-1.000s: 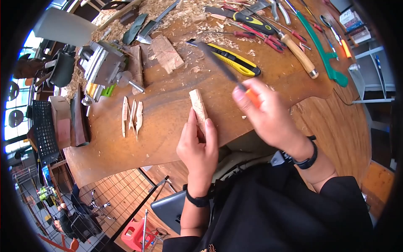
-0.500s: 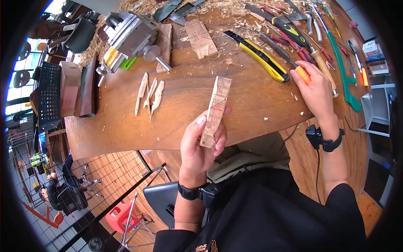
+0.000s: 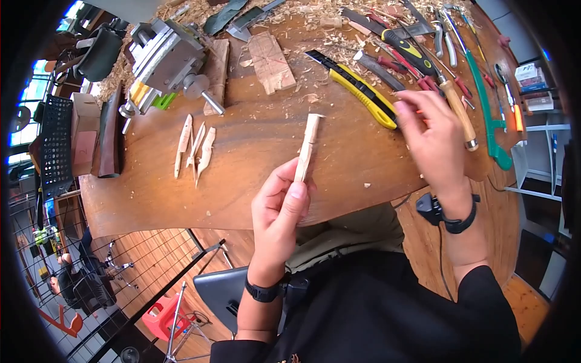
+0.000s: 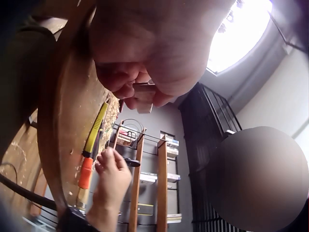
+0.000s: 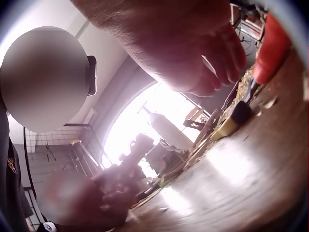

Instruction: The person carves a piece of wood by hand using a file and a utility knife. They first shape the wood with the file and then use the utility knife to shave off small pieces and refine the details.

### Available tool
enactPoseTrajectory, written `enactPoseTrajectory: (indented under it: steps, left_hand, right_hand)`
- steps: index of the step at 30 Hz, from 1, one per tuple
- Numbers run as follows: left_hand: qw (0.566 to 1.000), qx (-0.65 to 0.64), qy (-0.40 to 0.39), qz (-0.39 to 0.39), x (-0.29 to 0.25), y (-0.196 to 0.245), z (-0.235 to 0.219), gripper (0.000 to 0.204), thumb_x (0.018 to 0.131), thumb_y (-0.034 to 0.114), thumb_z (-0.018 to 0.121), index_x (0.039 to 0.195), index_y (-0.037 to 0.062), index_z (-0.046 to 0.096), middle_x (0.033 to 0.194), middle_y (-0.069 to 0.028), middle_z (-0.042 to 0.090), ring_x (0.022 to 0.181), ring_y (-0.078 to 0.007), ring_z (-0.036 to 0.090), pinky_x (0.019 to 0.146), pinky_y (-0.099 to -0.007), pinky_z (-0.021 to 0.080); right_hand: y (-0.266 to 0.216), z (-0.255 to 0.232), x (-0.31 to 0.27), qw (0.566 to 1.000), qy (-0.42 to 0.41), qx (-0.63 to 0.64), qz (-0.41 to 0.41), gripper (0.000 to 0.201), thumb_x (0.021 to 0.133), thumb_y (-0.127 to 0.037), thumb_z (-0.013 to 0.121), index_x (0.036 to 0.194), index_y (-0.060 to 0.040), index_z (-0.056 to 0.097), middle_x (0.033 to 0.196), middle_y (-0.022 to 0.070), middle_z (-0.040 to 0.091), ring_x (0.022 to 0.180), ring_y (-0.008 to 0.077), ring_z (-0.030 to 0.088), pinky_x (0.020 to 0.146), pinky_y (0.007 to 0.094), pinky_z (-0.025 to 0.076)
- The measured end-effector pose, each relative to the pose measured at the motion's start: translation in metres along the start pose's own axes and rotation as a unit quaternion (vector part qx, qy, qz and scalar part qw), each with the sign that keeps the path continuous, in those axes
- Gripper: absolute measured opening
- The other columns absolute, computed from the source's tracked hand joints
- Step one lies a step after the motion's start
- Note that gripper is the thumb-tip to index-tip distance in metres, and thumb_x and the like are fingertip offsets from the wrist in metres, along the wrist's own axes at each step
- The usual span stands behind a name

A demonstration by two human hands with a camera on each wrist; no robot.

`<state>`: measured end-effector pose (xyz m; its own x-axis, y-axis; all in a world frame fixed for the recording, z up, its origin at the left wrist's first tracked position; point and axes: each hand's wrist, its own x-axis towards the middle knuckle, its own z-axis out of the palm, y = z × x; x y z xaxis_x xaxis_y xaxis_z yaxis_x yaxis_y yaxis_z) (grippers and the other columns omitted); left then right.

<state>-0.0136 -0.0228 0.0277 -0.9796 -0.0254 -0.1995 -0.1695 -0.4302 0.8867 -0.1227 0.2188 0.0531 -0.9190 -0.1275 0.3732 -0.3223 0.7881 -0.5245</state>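
Wood shavings [image 3: 305, 13] litter the far side of the surface [image 3: 254, 181]. Left hand [image 3: 274, 213] has its fingers pinching a wood stick [image 3: 308, 145] low down, up off the surface; right hand [image 3: 434, 136] hangs loosely bent, empty. Probably light, stiff, splinter-prone, so I'd hold that lower end.

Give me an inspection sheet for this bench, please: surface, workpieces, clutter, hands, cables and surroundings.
Surface: brown workbench, small chips scattered on it.
Workpieces: wood strip in hand; slim carved pieces lying on the bench.
Clutter: wood shavings toward the far side; yellow utility knife, blade out; green-handled saw.
Hands: left hand pinches the strip; right hand is above the bench, nothing seen in its grip.
Cables: black cable hanging from the right wrist device.
Surroundings: red stool, black seat.
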Motion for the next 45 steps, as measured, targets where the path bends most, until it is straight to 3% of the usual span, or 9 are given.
enactPoseTrajectory:
  steps: [8,13,19,23,27,31,41,43,45]
  left_hand:
    - [0.985,0.157,0.052,0.053,0.009,-0.011,0.019,0.044,0.097,0.008,0.071,0.135,-0.0062,0.055,0.088,0.0028,0.061,0.07,-0.0007,0.051,0.06,-0.0173,0.04]
    - [0.982,0.176,0.044,0.052,0.023,-0.006,0.021,0.03,0.095,0.008,0.07,0.119,-0.0028,0.055,0.089,-0.0081,0.065,0.081,-0.0125,0.061,0.073,-0.0276,0.05]
    - [0.98,0.184,0.077,0.012,0.028,-0.003,0.021,0.033,0.094,0.011,0.066,0.121,-0.0011,0.05,0.085,-0.0143,0.068,0.064,-0.0191,0.062,0.063,-0.0315,0.05]
    - [0.972,0.211,0.095,0.045,0.025,-0.009,0.027,0.033,0.093,0.012,0.067,0.12,-0.0011,0.053,0.083,-0.0152,0.07,0.057,-0.0266,0.064,0.055,-0.0351,0.05]
    - [0.863,0.442,0.154,0.189,0.022,-0.018,0.023,0.035,0.09,0.013,0.074,0.12,-0.0019,0.063,0.077,-0.0114,0.066,0.056,-0.0253,0.062,0.052,-0.0343,0.05]
    - [0.761,0.567,0.146,0.281,0.014,-0.024,0.013,0.045,0.083,0.013,0.083,0.123,-0.0027,0.07,0.071,-0.0052,0.061,0.054,-0.018,0.058,0.05,-0.0294,0.047]
    - [0.728,0.584,0.055,0.354,0.008,-0.007,0.009,0.049,0.077,0.017,0.093,0.116,-0.0046,0.071,0.074,-0.0035,0.064,0.052,-0.0145,0.05,0.046,-0.0279,0.043]
    - [0.742,0.593,0.057,0.306,0.004,0.002,0.012,0.036,0.09,0.012,0.082,0.117,-0.0036,0.064,0.103,-0.0145,0.074,0.07,-0.0234,0.06,0.061,-0.0316,0.05]
    - [0.737,0.606,0.045,0.296,0.007,0.002,0.008,0.032,0.098,0.022,0.073,0.116,-0.0022,0.064,0.104,-0.0157,0.07,0.077,-0.0239,0.06,0.067,-0.0315,0.05]
  right_hand:
    - [-0.014,0.037,0.026,0.992,-0.072,-0.079,-0.062,0.036,0.092,-0.024,0.076,0.119,-0.0016,0.07,0.107,0.0164,0.069,0.099,0.0367,0.068,0.086,0.0429,0.053]
    - [-0.013,0.039,0.032,0.987,-0.133,-0.083,-0.026,0.038,0.09,-0.022,0.075,0.12,0.001,0.068,0.106,0.021,0.065,0.1,0.0389,0.065,0.086,0.0466,0.052]
    - [-0.015,0.022,0.027,0.968,-0.173,0.06,0.17,0.026,0.083,-0.009,0.072,0.106,0.0016,0.063,0.089,0.014,0.069,0.075,0.0228,0.068,0.072,0.0358,0.054]
    - [-0.031,0.006,0.006,0.963,-0.223,0.106,0.106,0.021,0.094,-0.007,0.067,0.114,0.0005,0.061,0.088,0.0139,0.072,0.07,0.0219,0.071,0.066,0.0341,0.054]
    - [-0.038,0.005,-0.01,0.971,-0.229,0.009,-0.066,0.031,0.097,-0.017,0.072,0.121,-0.0005,0.063,0.09,0.0154,0.069,0.075,0.0331,0.07,0.067,0.0369,0.054]
    - [-0.05,-0.006,-0.02,0.947,-0.32,-0.025,-0.024,0.04,0.097,-0.036,0.072,0.113,0.0,0.063,0.09,0.0151,0.062,0.074,0.0351,0.066,0.065,0.0413,0.053]
    - [-0.047,0.004,-0.03,0.96,-0.278,-0.003,-0.024,0.044,0.094,-0.043,0.073,0.098,-0.0017,0.059,0.078,0.0125,0.062,0.067,0.0333,0.067,0.057,0.0412,0.053]
    - [-0.049,0.003,-0.03,0.954,-0.298,0.013,-0.021,0.043,0.094,-0.042,0.073,0.094,-0.0022,0.057,0.076,0.0126,0.062,0.065,0.0328,0.067,0.055,0.0408,0.053]
    - [-0.051,0.002,-0.031,0.955,-0.296,0.03,0.007,0.043,0.095,-0.042,0.072,0.092,-0.0023,0.055,0.075,0.013,0.062,0.064,0.0331,0.067,0.054,0.0408,0.053]
